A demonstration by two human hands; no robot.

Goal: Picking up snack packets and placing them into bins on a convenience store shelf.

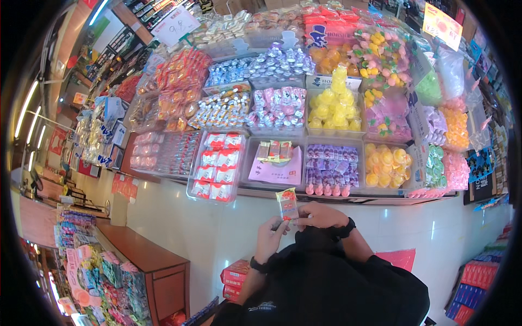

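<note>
Between my two hands is a small flat snack packet (288,205) with a yellow, red and tan wrapper, held upright over the aisle floor. My left hand (270,235) pinches its lower left corner. My right hand (319,215) grips the packet's lower right edge with thumb and fingers. Just beyond it, a clear plastic bin (249,183) contains several similar packets (275,150) lying on a pink printed sheet (273,171). Left of that bin stands a clear tray of red-and-white wrapped packs (220,167). Purple packets (332,163) fill the bin to its right.
Bins on the display stand hold yellow jelly cups (336,108), orange jelly cups (385,165) and red bagged snacks (181,77). A brown wooden counter (142,248) stands at left. Red boxes (235,275) sit on the floor by my left forearm. Stacked cartons (475,281) are at right.
</note>
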